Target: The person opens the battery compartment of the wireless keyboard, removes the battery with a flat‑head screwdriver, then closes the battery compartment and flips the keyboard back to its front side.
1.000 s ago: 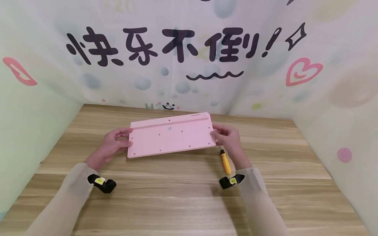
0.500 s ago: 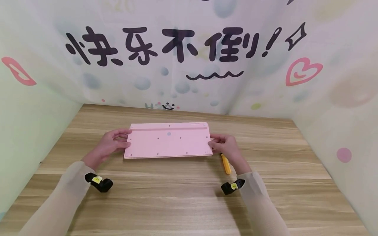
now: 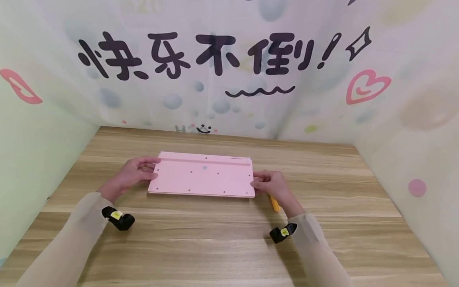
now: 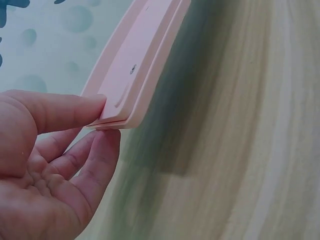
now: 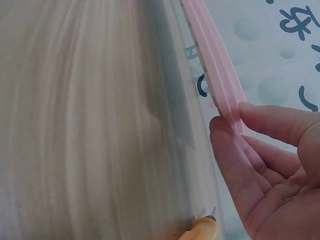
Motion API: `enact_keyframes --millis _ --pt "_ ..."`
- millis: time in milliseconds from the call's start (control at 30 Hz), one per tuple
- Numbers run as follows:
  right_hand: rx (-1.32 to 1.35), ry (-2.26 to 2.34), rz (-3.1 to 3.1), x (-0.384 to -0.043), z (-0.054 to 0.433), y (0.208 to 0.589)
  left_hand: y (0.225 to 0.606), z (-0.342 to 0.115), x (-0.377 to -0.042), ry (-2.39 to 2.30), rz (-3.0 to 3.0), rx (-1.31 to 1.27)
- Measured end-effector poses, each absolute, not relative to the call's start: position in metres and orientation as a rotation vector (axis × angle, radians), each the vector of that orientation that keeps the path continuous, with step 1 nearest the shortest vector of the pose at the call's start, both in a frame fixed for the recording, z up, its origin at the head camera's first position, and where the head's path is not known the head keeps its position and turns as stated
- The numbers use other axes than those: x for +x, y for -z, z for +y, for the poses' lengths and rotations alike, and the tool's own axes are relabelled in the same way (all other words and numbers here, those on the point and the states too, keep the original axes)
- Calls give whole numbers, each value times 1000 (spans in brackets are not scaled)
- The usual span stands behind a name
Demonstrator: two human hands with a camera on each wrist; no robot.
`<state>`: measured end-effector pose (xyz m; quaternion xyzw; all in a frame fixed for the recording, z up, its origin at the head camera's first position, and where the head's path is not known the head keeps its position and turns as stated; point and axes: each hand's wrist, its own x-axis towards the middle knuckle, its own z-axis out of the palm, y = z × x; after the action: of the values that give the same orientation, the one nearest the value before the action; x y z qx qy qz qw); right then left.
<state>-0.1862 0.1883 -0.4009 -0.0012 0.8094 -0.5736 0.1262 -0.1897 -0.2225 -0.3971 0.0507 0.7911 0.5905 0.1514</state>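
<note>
A pink keyboard (image 3: 201,179) is held underside up, showing small screws and a raised bar along its far edge. My left hand (image 3: 130,175) pinches its left end; in the left wrist view the thumb lies on the upper face of the keyboard (image 4: 145,65) and fingers support it from below. At the opposite end, my right hand (image 3: 274,185) pinches it between thumb and fingers. Both wrist views show a gap and a shadow between the keyboard (image 5: 215,55) and the table. Its keys face down, out of sight.
A yellow-handled screwdriver (image 3: 275,204) lies on the wooden table (image 3: 201,247) beside my right hand, partly covered by it. A printed cloth (image 3: 215,99) hangs behind the table, with walls at both sides.
The keyboard has come down towards the table and turned from right end higher to right end slightly lower. My right hand has moved down with it, now covering more of the screwdriver.
</note>
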Motion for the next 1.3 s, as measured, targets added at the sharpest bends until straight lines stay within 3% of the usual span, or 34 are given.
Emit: enact_keyframes --millis 1300 --pt "58 1525 2487 -181 183 418 411 -213 -193 -1468 2381 125"
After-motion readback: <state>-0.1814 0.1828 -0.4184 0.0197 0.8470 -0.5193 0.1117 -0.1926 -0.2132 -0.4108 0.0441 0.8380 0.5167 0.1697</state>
